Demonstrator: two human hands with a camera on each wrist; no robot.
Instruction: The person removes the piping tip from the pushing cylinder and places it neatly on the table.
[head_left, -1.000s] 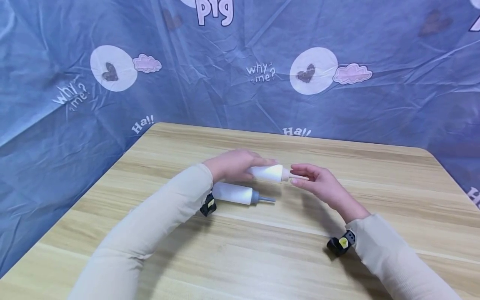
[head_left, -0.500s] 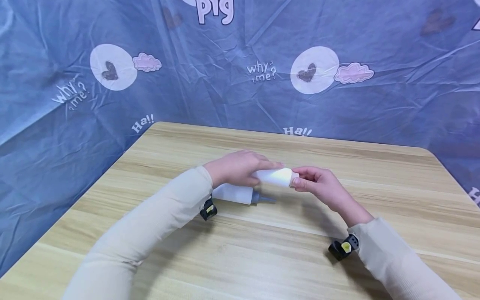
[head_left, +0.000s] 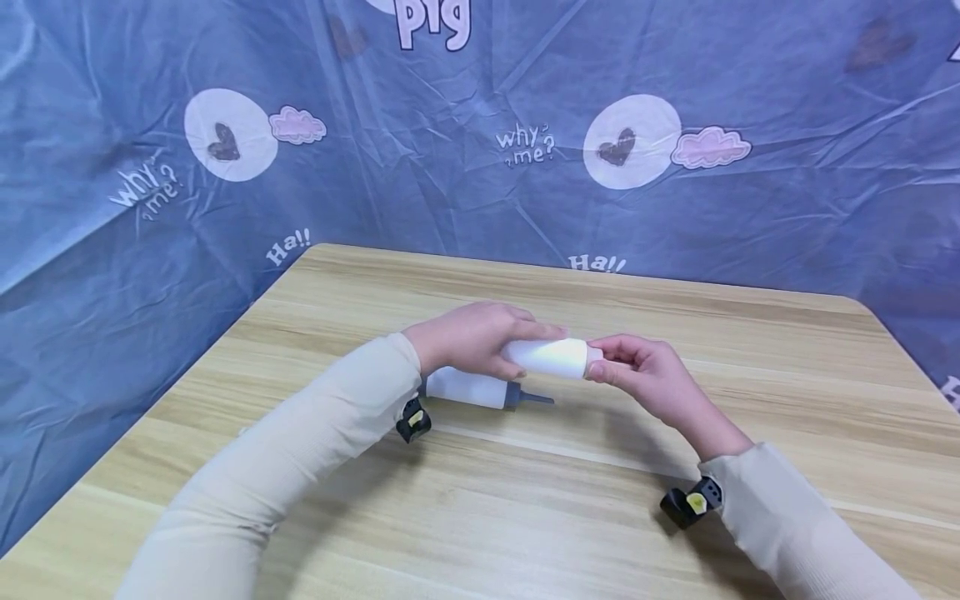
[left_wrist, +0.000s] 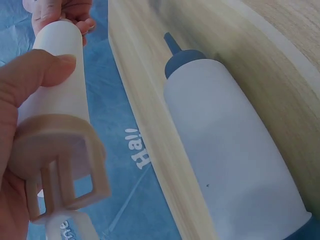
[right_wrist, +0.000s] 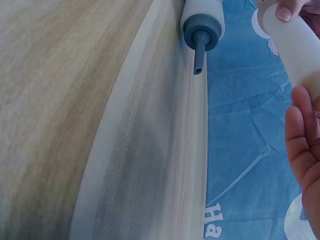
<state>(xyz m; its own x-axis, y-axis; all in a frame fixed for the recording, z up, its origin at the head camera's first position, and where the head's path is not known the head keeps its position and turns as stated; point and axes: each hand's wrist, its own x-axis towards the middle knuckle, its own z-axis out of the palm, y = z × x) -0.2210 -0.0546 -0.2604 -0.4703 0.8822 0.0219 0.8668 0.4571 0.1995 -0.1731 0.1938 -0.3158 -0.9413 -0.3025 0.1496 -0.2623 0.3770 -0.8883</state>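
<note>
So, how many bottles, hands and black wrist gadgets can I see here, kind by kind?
White bottles: 2, the held bottle and the lying bottle
Hands: 2, the left hand and the right hand
Black wrist gadgets: 2, the left gadget and the right gadget
Total: 6

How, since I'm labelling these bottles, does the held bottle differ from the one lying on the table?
The held bottle is gripped by the left hand and right hand, while the lying bottle rests on the table. The held bottle has a beige end piece; the lying bottle has a blue-grey end piece. The lying bottle's nozzle is exposed; the right hand hides the held bottle's tip. Both bodies are white.
</note>
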